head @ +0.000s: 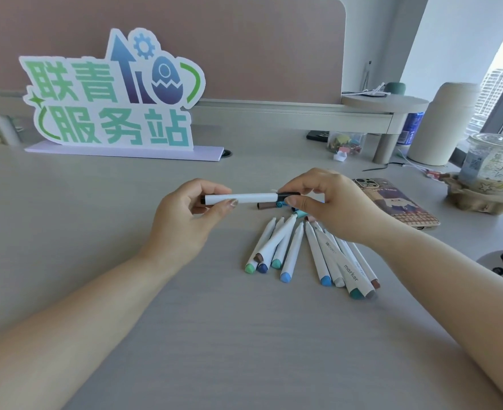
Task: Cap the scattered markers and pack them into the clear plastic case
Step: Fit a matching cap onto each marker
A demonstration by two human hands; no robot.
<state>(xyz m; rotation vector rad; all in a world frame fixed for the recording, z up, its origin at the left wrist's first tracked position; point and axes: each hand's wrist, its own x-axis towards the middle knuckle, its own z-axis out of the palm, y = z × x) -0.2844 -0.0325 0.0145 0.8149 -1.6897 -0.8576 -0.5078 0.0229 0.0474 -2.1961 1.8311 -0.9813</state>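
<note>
I hold one white marker [244, 198] level above the desk. My left hand [189, 216] grips its left, black-ended part. My right hand [324, 202] pinches a black cap [287, 196] at the marker's right end. Below the hands, several white markers [306, 253] with coloured ends lie fanned out on the desk. Loose caps, one brown [265, 205] and one teal [300, 214], lie just under the held marker. The clear plastic case is not in view.
A phone [401, 205] lies right of the markers. A plastic cup in a cardboard holder [491, 176] and a tall white canister [442, 125] stand at the right. A green-lettered sign [111, 99] stands at the back left, a shelf riser [368, 110] behind.
</note>
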